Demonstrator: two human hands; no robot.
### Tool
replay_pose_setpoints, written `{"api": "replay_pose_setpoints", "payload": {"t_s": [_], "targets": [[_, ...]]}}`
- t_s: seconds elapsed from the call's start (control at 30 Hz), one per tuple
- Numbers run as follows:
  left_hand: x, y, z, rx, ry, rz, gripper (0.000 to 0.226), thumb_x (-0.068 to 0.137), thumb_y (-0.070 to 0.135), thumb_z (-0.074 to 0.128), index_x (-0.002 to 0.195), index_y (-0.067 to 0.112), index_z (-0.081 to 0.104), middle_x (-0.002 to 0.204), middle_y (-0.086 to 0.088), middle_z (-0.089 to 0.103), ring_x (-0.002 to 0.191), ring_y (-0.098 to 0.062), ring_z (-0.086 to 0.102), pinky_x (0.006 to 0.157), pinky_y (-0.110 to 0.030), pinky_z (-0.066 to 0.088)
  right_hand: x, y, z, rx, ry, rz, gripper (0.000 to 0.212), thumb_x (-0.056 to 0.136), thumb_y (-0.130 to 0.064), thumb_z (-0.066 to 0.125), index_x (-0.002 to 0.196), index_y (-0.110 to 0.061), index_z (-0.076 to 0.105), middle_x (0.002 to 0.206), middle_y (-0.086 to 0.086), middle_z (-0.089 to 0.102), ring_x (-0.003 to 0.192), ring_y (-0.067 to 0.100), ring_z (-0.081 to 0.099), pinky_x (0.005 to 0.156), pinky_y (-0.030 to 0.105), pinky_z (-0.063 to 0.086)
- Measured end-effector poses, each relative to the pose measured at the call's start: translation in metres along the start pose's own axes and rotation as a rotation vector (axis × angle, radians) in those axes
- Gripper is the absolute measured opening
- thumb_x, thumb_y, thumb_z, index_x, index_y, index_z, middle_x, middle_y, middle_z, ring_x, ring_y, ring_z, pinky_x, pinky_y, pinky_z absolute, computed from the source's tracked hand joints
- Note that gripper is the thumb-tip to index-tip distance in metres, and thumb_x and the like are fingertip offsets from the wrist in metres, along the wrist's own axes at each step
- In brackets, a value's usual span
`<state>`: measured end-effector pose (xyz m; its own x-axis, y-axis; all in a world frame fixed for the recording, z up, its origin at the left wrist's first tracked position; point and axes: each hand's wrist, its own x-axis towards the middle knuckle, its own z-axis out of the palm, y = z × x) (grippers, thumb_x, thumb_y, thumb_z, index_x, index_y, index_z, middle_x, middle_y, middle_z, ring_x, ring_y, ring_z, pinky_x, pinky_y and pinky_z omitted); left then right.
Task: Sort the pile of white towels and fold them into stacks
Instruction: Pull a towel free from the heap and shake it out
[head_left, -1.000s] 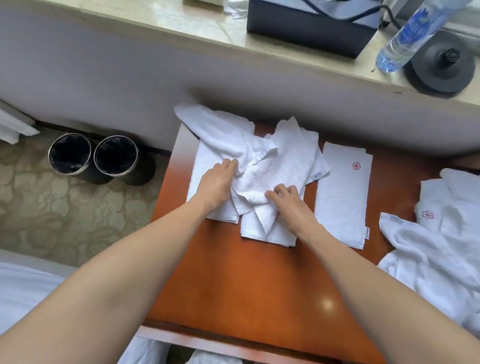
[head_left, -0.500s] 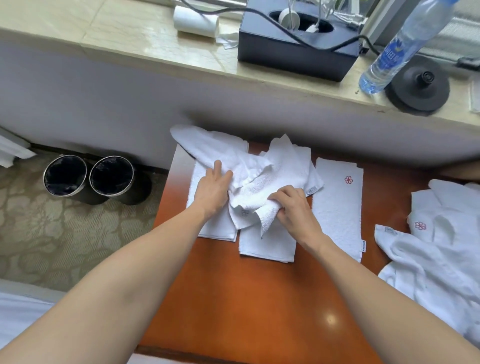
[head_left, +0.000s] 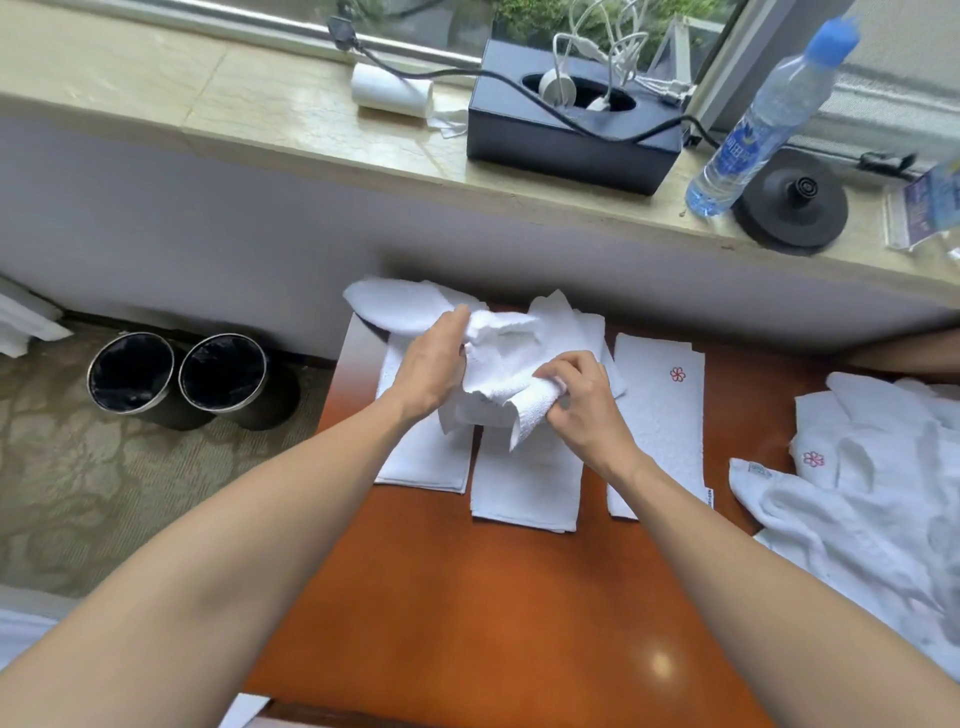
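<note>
Both hands lift a crumpled white towel (head_left: 498, 364) above the far left part of the wooden table (head_left: 467, 613). My left hand (head_left: 431, 364) grips its left side, and my right hand (head_left: 576, 400) pinches a rolled corner at its lower right. Under it lie two folded towels side by side, a left one (head_left: 421, 462) and a middle one (head_left: 524, 488). A third folded towel (head_left: 665, 431) with a red flower mark lies to their right. An unfolded pile of white towels (head_left: 872, 499) covers the table's right side.
Two black bins (head_left: 176, 374) stand on the carpet left of the table. On the sill behind are a black box (head_left: 566, 140) with cables, a paper roll (head_left: 389, 93), a water bottle (head_left: 763, 119) and a round black base (head_left: 795, 202).
Both hands have closed on the crumpled towel and raised it off the folded ones; before, they rested on it on the table. The camera has tilted up toward the sill.
</note>
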<state>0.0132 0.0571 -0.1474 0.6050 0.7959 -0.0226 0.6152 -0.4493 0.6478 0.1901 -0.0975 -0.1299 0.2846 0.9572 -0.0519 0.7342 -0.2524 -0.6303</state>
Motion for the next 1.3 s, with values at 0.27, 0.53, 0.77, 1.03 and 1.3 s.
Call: {"api": "replay_pose_setpoints", "payload": {"t_s": [0.27,0.53,0.77,1.03,1.3], "targets": [[0.009,0.066,-0.039,-0.209,0.01,0.087,0.021,0.075,0.007,0.038,0.089,0.021,0.03,0.068,0.005,0.042,0.065,-0.027,0.038,0.056,-0.04,0.033,0.012,-0.035,-0.032,0.061,0.096,0.0,0.047,0.076,0.001,0.078,0.119,-0.016,0.069,0.122,0.002,0.048,0.119,0.024,0.044,0.1,0.03,0.043],[0.006,0.14,-0.067,-0.234,0.049,0.194,0.017,0.077,0.011,0.042,0.093,0.014,0.037,0.077,-0.007,0.054,0.069,-0.031,0.039,0.062,-0.045,0.042,-0.005,-0.052,-0.095,0.172,0.28,0.063,0.041,0.074,-0.016,0.068,0.115,-0.015,0.072,0.117,-0.001,0.051,0.113,0.022,0.049,0.092,0.007,0.034],[-0.014,0.218,-0.059,-0.234,0.044,0.253,0.026,0.082,0.009,0.046,0.095,0.029,0.035,0.08,-0.007,0.058,0.069,-0.034,0.04,0.059,-0.038,0.036,-0.049,-0.036,-0.16,0.191,0.382,0.013,0.036,0.075,-0.008,0.074,0.11,-0.018,0.073,0.116,0.001,0.055,0.112,0.024,0.054,0.097,0.027,0.044],[-0.062,0.338,-0.011,-0.108,0.071,0.328,0.023,0.087,0.007,0.055,0.106,0.015,0.044,0.082,-0.015,0.063,0.073,-0.042,0.049,0.063,-0.045,0.044,-0.145,0.019,-0.245,0.175,0.503,-0.015,0.039,0.07,-0.001,0.066,0.107,-0.011,0.074,0.113,0.004,0.057,0.108,0.026,0.055,0.094,0.031,0.046],[-0.125,0.495,0.069,-0.045,0.244,0.378,0.021,0.089,0.011,0.056,0.109,0.008,0.051,0.068,-0.011,0.056,0.072,-0.048,0.054,0.071,-0.039,0.036,-0.259,0.107,-0.358,0.17,0.613,-0.069,0.036,0.075,0.007,0.071,0.105,-0.011,0.074,0.11,0.009,0.061,0.104,0.028,0.055,0.089,0.025,0.043]]}}
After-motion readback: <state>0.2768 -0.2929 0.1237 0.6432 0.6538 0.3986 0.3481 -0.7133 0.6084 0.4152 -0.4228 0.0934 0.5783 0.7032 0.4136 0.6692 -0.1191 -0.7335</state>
